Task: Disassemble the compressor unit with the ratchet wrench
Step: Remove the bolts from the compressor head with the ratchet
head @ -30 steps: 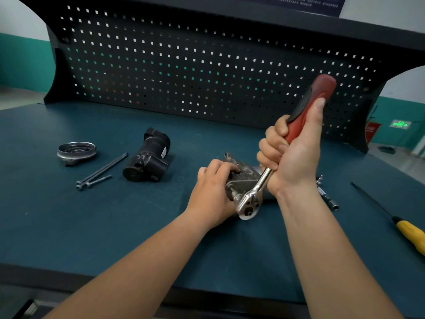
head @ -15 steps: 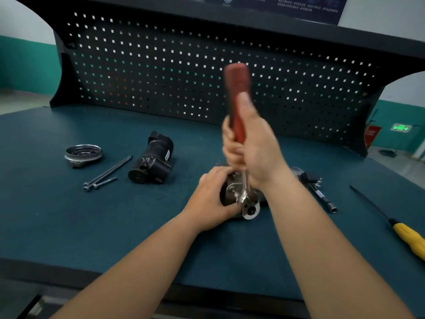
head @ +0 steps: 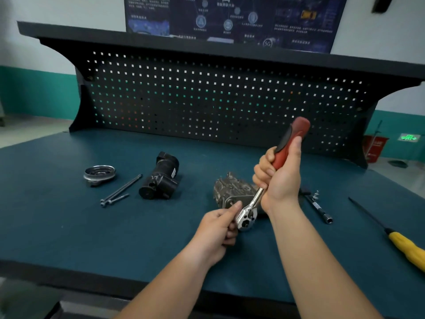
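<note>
Workbench [head: 92, 238] with a dark teal top fills the view, backed by a black pegboard [head: 207, 100] under a shelf, with a dark poster [head: 230, 19] on the wall above. A red bin [head: 374, 148] stands on the floor beyond the bench's right end; a thin pole rises from it, and what else it holds cannot be told.

Left of centre on the bench, a black cylindrical housing [head: 161, 180] lies on its side. The compressor unit [head: 232, 192], a grey cast-metal body, sits on the bench at the centre, just behind both hands. The ratchet wrench [head: 282, 155] slants up to the right, its chrome head low against the unit's near face. The right hand [head: 280, 178] wraps round the red handle, thumb laid along it. The left hand [head: 218, 231] has its fingers curled, thumb and forefinger pinching at the left side of the wrench head; whether a small part sits between them cannot be told.

A yellow-handled screwdriver [head: 404, 247] lies at the far right. A dish-shaped metal pulley [head: 100, 174] rests at the left, with two long bolts [head: 122, 191] between it and the housing. An extension bar [head: 318, 207] lies just right of the right wrist, a small bit [head: 317, 194] beside it.
</note>
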`<state>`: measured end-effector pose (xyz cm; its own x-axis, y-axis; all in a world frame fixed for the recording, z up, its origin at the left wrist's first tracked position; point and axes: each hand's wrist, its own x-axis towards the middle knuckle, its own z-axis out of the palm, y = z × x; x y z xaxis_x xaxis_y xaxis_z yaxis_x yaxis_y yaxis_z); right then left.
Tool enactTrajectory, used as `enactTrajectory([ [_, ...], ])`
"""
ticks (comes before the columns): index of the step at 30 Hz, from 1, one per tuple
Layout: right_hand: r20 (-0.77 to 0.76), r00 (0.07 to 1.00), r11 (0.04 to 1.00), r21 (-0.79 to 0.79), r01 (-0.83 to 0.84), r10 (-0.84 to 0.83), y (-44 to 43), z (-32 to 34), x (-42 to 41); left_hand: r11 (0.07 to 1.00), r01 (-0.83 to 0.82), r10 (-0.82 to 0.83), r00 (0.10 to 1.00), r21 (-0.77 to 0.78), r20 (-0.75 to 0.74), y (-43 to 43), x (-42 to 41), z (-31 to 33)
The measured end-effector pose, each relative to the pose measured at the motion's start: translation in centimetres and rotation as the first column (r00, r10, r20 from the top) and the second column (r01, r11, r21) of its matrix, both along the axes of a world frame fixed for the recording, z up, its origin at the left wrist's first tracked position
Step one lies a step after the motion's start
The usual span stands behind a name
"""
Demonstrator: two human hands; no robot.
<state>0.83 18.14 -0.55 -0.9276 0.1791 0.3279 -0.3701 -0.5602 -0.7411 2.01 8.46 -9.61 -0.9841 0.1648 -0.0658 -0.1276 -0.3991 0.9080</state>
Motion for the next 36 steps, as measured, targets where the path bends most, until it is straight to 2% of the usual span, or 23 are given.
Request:
enactTrajectory([
  [5, 0.16, 0.973, 0.959, -0.2, 0.198, -0.168, 1.4, -1.6, -0.5, 0.994, 0.034, -0.035, 0.999, 0.104, 0.014, 0.3, 0.3, 0.1],
  [7, 0.24, 0.949, 0.937, -0.233, 0.26, -0.204, 2.0, -3.1, -0.5, 0.991, 0.039, -0.04, 0.999, 0.127, 0.01, 0.4, 0.4, 0.1],
  [11, 0.307, 0.917, 0.957, -0.057, 0.285, -0.255, 2.5, -6.8, 0.0, 0.985, 0.047, -0.048, 0.999, 0.164, 0.004, 0.3, 0.3, -0.2],
  [14, 0.175, 0.919, 0.918, 0.256, 0.303, -0.353, 1.9, -8.3, 0.1, 0.984, 0.05, -0.05, 0.999, 0.171, -0.006, 0.3, 0.2, -0.3],
  [16, 0.003, 0.922, 0.823, 0.453, 0.344, -0.387, 1.5, -8.3, 0.1, 0.984, 0.067, -0.065, 0.998, 0.167, -0.016, 0.3, 0.2, -0.5],
  [20, -0.295, 0.898, 0.655, 0.614, 0.441, -0.328, 1.7, -6.4, 0.1, 0.998, 0.048, -0.043, 0.995, 0.047, -0.09, 0.2, 0.3, -0.7],
  [22, -0.365, 0.905, 0.551, 0.719, 0.423, -0.219, 2.2, -4.9, 0.1, 1.0, 0.021, -0.022, 0.992, -0.004, -0.128, 0.4, 0.4, -0.7],
  [25, -0.354, 0.934, 0.416, 0.858, 0.302, 0.054, 2.2, -2.6, 0.1, 1.0, 0.025, -0.023, 0.995, 0.018, -0.098, 0.4, 0.2, -0.9],
  [26, -0.35, 0.928, 0.327, 0.898, 0.293, 0.13, 1.9, -1.9, 0.1, 1.0, 0.024, -0.022, 0.997, 0.021, -0.078, 0.4, 0.1, -1.0],
  [28, -0.349, 0.905, 0.05, 0.936, 0.348, 0.245, 1.0, -0.9, 0.0, 1.0, 0.007, -0.007, 0.999, 0.0, -0.051, 0.4, -0.2, -1.0],
  [29, -0.347, 0.891, -0.092, 0.917, 0.387, 0.293, 0.4, -0.7, 0.0, 1.0, -0.014, 0.013, 0.998, -0.013, -0.056, 0.4, -0.2, -0.9],
  [30, -0.343, 0.879, -0.179, 0.892, 0.415, 0.331, 0.0, -0.8, 0.0, 0.999, -0.038, 0.037, 0.997, -0.021, -0.07, 0.6, -0.2, -0.8],
  [31, -0.344, 0.87, -0.194, 0.883, 0.428, 0.352, -0.3, -1.1, 0.0, 0.998, -0.062, 0.061, 0.994, -0.017, -0.087, 0.7, -0.2, -0.7],
  [32, -0.354, 0.865, -0.155, 0.891, 0.428, 0.355, -0.5, -1.6, 0.2, 0.997, -0.078, 0.077, 0.993, -0.001, -0.093, 0.8, -0.1, -0.7],
  [34, -0.437, 0.845, 0.012, 0.89, 0.456, 0.309, -0.6, -2.9, 0.5, 0.996, -0.073, 0.077, 0.993, 0.041, -0.087, 0.9, -0.1, -0.7],
  [36, -0.559, 0.811, 0.217, 0.825, 0.522, 0.172, -0.4, -4.3, 0.7, 0.999, -0.02, 0.024, 0.996, 0.046, -0.091, 0.6, -0.1, -0.7],
])
